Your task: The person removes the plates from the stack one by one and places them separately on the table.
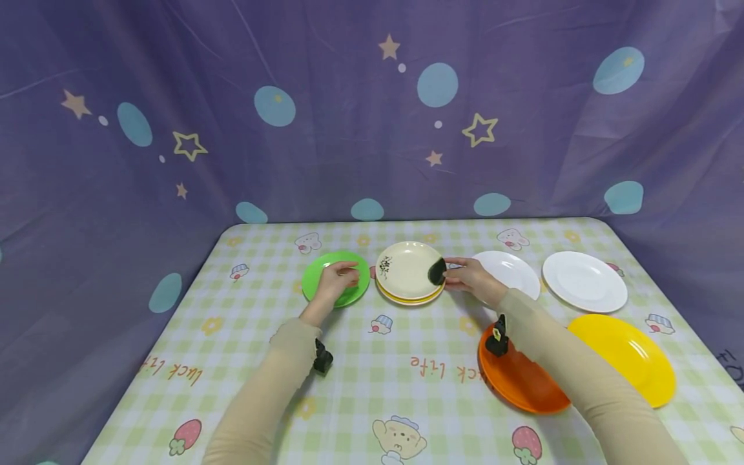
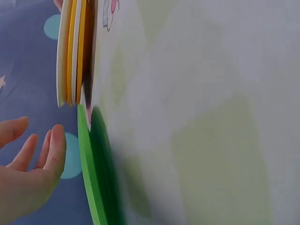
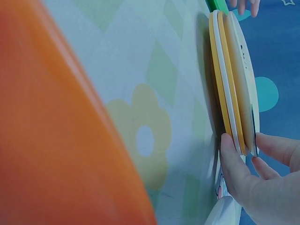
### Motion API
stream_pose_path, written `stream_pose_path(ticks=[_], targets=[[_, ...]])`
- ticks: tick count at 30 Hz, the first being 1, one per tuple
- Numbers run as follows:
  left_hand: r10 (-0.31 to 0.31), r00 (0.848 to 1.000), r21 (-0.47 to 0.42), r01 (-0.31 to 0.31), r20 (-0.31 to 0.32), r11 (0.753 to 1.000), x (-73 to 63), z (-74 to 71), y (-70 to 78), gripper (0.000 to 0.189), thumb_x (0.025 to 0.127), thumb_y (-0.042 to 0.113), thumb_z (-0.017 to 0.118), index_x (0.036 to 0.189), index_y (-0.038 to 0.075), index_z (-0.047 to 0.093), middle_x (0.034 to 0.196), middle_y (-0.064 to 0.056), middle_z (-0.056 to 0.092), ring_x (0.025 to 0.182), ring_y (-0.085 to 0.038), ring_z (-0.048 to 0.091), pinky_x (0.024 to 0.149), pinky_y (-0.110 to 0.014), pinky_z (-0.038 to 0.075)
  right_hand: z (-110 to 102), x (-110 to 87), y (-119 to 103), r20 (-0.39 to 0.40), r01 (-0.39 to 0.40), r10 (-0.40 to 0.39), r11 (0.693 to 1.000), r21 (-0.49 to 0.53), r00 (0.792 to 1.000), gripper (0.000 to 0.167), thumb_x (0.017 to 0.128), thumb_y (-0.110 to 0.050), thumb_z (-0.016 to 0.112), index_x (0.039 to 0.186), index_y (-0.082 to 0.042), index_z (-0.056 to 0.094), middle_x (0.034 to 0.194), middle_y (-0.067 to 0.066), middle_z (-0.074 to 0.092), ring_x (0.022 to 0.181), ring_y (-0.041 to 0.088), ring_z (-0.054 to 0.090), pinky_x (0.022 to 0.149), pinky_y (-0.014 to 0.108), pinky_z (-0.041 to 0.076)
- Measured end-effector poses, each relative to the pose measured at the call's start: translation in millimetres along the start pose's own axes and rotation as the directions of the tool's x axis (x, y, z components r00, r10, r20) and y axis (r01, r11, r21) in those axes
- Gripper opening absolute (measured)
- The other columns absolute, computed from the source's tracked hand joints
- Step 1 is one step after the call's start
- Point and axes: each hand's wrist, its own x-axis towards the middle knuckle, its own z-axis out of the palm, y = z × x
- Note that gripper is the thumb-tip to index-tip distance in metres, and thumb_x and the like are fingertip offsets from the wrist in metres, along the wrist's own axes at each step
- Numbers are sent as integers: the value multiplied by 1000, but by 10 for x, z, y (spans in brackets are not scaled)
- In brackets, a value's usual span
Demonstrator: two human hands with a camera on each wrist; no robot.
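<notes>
A cream plate (image 1: 407,271) with a dark leaf-like patch and a small black print tops a stack at the far middle of the table. Beneath it, yellow and white rims (image 3: 226,89) show from the side. My right hand (image 1: 473,279) pinches the stack's right rim, thumb along the lower edges and fingers at the top plate. Left of the stack lies a green plate (image 1: 312,278). Over that plate hovers my left hand (image 1: 334,284), its fingers loosely bent and holding nothing; in the left wrist view a gap separates the fingertips from the green rim (image 2: 89,173).
Two white plates, one partly behind my right forearm (image 1: 514,274) and one farther right (image 1: 584,282), lie at the back right. Nearer, an orange plate (image 1: 523,391) and a yellow plate (image 1: 645,355) sit partly under my right sleeve. A purple curtain (image 1: 360,174) hangs behind the table.
</notes>
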Motion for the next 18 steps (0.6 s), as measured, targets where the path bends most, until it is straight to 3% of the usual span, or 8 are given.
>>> stream_pose_path(ticks=[8, 18], targets=[[-29, 999, 36, 28, 31, 999, 31, 156, 23, 36, 82, -2, 54, 117, -8, 51, 102, -25, 57, 88, -35, 59, 75, -29, 53, -8, -4, 4, 5, 10, -10, 1000, 3, 1000, 53, 86, 5, 46, 135, 6, 26, 97, 16, 62, 76, 14, 63, 93, 40, 41], [-69, 996, 1, 69, 56, 998, 113, 301, -10, 37, 83, 2, 57, 118, -6, 51, 102, -23, 57, 85, -28, 61, 74, -25, 53, -10, -12, 5, 14, 24, -24, 1000, 7, 1000, 52, 86, 5, 46, 135, 7, 26, 97, 15, 62, 75, 13, 62, 92, 39, 42]])
